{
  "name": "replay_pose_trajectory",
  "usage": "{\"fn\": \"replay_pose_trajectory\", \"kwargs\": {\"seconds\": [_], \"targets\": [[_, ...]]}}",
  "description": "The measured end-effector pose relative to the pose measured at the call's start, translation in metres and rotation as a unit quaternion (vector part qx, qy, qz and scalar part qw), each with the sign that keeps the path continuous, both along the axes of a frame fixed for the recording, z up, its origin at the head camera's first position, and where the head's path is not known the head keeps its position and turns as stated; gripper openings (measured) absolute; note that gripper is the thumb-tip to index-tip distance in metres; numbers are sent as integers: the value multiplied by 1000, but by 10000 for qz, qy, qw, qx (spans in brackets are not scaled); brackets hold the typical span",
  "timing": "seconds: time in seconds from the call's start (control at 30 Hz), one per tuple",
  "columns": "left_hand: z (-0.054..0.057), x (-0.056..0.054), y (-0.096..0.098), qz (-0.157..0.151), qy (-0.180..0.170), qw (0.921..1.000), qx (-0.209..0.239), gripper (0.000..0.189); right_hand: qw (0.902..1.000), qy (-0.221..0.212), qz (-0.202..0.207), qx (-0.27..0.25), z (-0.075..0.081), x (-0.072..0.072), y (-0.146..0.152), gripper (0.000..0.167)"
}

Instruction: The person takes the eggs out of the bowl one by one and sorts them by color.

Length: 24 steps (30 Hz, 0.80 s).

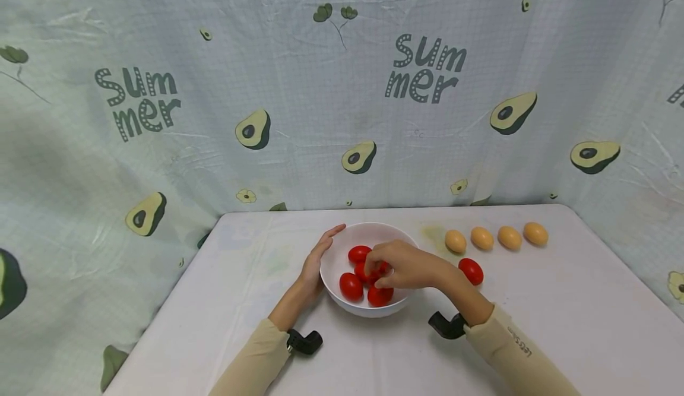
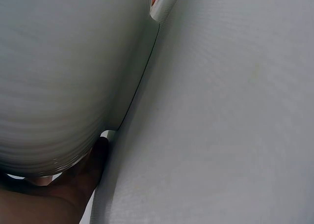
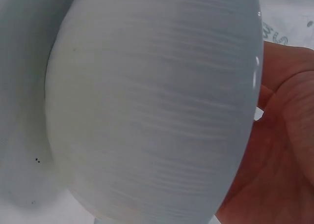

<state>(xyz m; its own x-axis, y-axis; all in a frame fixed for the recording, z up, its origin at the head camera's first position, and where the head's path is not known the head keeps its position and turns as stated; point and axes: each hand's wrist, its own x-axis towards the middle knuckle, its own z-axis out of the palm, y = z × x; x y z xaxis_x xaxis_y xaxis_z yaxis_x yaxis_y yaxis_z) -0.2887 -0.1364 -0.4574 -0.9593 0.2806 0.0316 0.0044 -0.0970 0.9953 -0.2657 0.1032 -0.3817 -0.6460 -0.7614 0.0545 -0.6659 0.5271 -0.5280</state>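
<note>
A white bowl (image 1: 338,253) on the table holds several glossy red eggs (image 1: 351,287). My left hand (image 1: 315,263) rests against the bowl's left outer wall, its fingers extended along the side. The left wrist view shows the same hand (image 2: 73,189) close along the curved wall. Reaching over the right rim, my right hand (image 1: 403,263) has thumb and fingers bent around a red egg (image 1: 382,268) inside the bowl; the hand partly covers it. In the right wrist view, the bowl's outside (image 3: 152,106) blocks the fingertips, and only the palm side (image 3: 279,130) shows.
A row of several yellow-orange eggs (image 1: 482,238) lies at the back right of the table (image 1: 176,325). One loose red egg (image 1: 471,271) lies in front of the row, close beyond the right forearm. Behind the table hangs a printed cloth (image 1: 299,87).
</note>
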Motion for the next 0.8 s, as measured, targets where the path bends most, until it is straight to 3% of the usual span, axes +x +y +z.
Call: {"fn": "replay_pose_trajectory", "kwargs": {"seconds": [0.33,0.8], "targets": [[1,1,0,11,25,10000,23,51,9999,42,59,126,-1,1,-2,17],[1,-2,0,-38,105,9999,63,52,9972,-283,-79,689,-3,3,-3,21]]}}
